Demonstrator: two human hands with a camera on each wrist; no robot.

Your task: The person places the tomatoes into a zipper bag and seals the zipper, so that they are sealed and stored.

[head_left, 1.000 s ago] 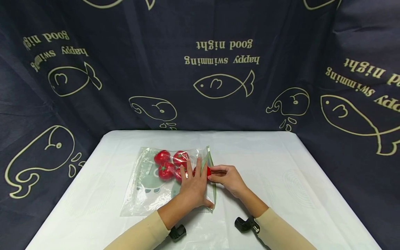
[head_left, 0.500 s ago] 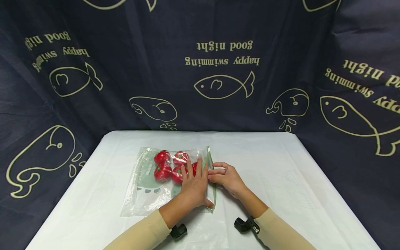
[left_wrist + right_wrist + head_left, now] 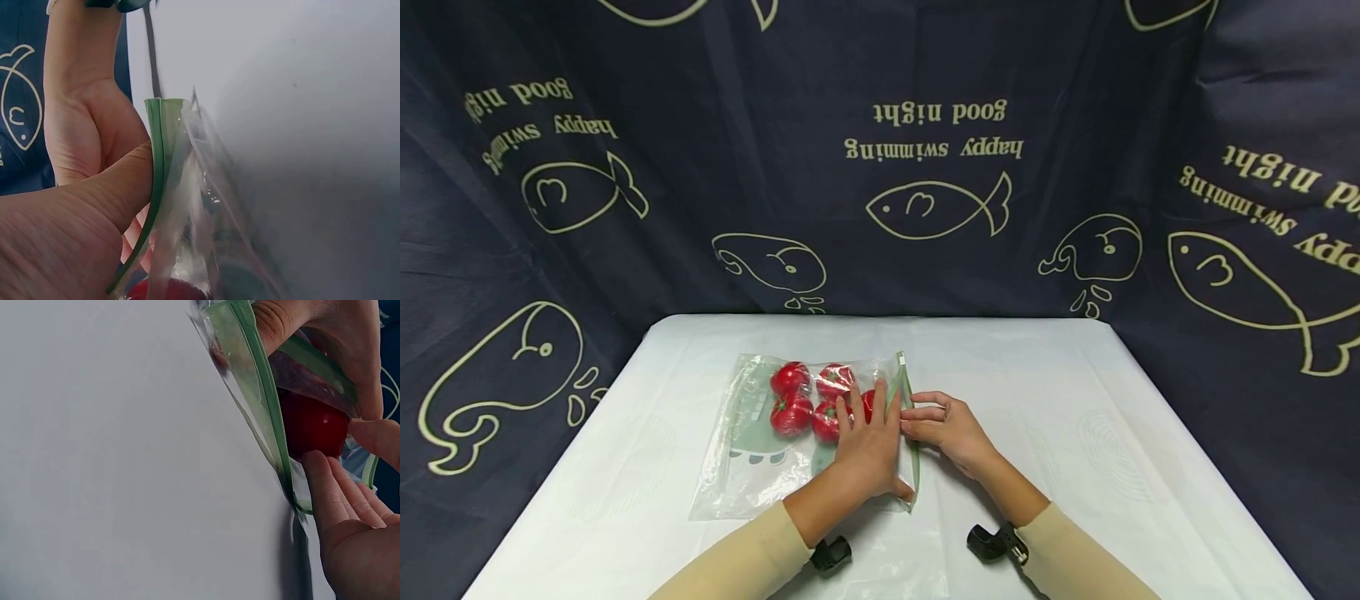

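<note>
A clear zip bag [image 3: 718,493] with a green-edged mouth lies flat on the table, its mouth facing right. Several red tomatoes [image 3: 792,414] sit inside it. My left hand [image 3: 865,458] spreads its straight fingers over the bag by the mouth, while its thumb touches the green edge [image 3: 158,162]. At the parted mouth, my right hand [image 3: 953,435] reaches in from the right with extended fingers. In the right wrist view its thumb and fingertips [image 3: 314,461] are right at a tomato [image 3: 312,428] just inside. My left fingers partly cover that tomato in the head view.
The white-covered table [image 3: 1037,367] stretches around the bag. A dark curtain [image 3: 940,275] printed with fish and lettering hangs behind and at both sides. Each wrist carries a black camera mount [image 3: 988,542].
The tomato at the mouth has slid left, deeper into the bag, out from between my right fingers. Two tomatoes ahead of it have shifted slightly left. My left hand has stayed nearly still.
</note>
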